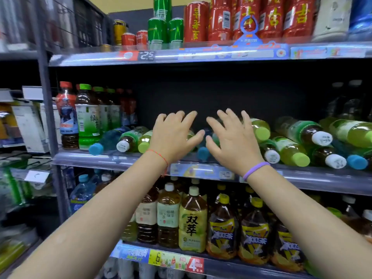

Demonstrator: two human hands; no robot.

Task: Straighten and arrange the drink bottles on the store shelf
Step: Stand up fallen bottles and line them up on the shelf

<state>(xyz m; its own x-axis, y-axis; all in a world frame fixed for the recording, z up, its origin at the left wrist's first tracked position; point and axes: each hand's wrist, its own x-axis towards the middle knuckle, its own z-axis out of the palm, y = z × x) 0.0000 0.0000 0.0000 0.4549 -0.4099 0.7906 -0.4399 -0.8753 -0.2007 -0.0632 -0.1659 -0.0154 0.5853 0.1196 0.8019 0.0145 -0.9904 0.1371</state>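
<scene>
Several drink bottles lie toppled on the middle shelf (120,160), caps toward me: a blue-capped one (106,142), a white-capped tea bottle (126,140) and a green-capped one (144,142) on the left, and a heap on the right (302,141). A few bottles stand upright at the far left (87,119). My left hand (172,135) and my right hand (233,137) reach in side by side with fingers spread and straight, over the lying bottles in the middle. A blue cap (203,153) shows between them. Neither hand holds anything.
The top shelf carries red cans (196,22) and green cans (161,31). The lower shelf holds upright tea bottles (192,220). A grey upright post (48,109) borders the shelf on the left. Behind the lying bottles the shelf's back is dark and bare.
</scene>
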